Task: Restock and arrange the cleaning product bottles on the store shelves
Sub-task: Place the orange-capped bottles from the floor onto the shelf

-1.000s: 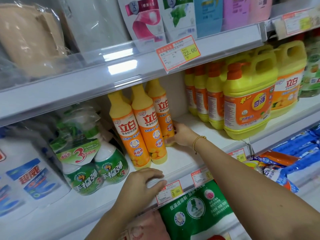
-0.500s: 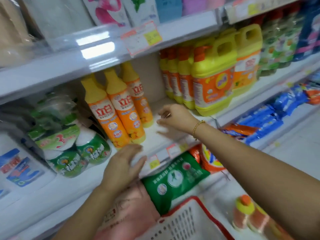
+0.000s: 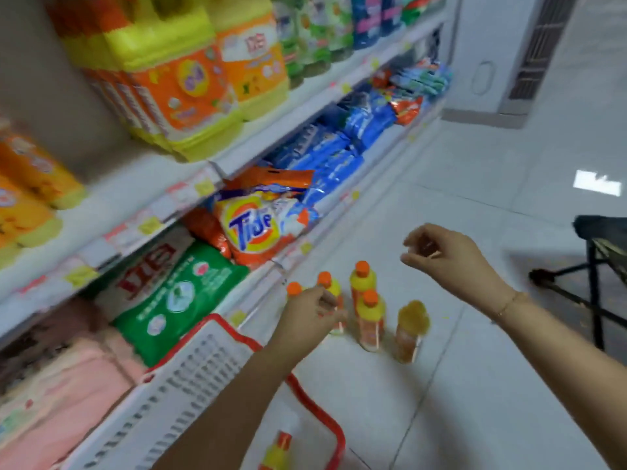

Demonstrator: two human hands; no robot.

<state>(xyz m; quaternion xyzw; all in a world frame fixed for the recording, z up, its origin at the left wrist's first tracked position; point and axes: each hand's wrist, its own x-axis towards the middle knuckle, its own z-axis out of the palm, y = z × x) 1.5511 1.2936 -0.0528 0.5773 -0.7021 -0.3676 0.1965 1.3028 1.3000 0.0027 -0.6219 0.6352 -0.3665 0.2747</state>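
Observation:
Several small yellow-and-orange bottles (image 3: pixel 363 281) with orange caps stand in a cluster on the white floor by the bottom shelf. My left hand (image 3: pixel 310 315) hovers over the cluster's left side with loosely curled fingers, hiding part of one bottle (image 3: pixel 332 289); I see no grip. My right hand (image 3: pixel 444 254) hangs above and right of the cluster, fingers loosely curled, holding nothing. One more bottle (image 3: pixel 278 451) lies in the white basket with a red rim (image 3: pixel 234 330) at the bottom. Matching orange bottles (image 3: pixel 32 184) stand on the middle shelf at far left.
Large yellow jugs (image 3: pixel 176 83) fill the middle shelf. Below it lie a Tide bag (image 3: pixel 254 228), a green bag (image 3: pixel 185 293) and blue packs (image 3: pixel 339 154). A dark folding stool (image 3: pixel 597 259) stands on the floor at right. The picture is blurred.
My view has swung down and right from the shelf to the floor. Both hands left the shelf; the left one has dropped toward the floor bottles, and the right one hangs in the air.

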